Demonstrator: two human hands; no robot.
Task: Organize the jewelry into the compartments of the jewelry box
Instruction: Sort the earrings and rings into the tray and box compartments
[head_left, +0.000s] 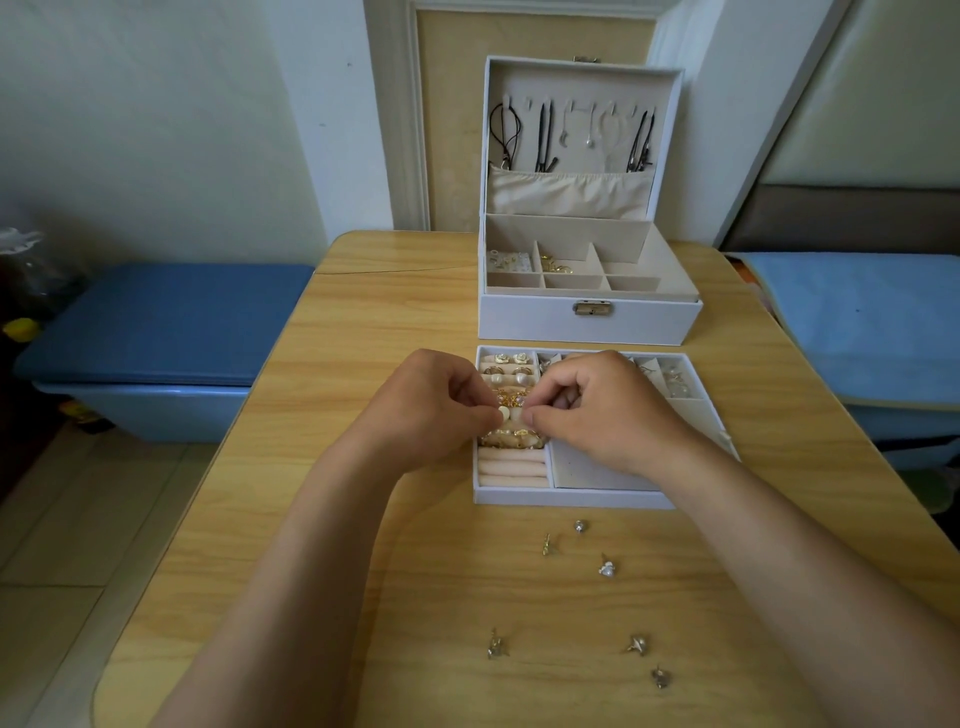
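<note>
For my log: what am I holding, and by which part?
A small white earring, pinched at its edge by the left hand; the right hand pinches beside it, contents unclear.

Soft, even light filled the scene. A pale sheen lay on the desk (363, 270) along its far edge; shadows were faint and diffuse. Wide-angle distortion bowed the desk edges and the door frame (400, 130). The left margin was dim and slightly soft.
</note>
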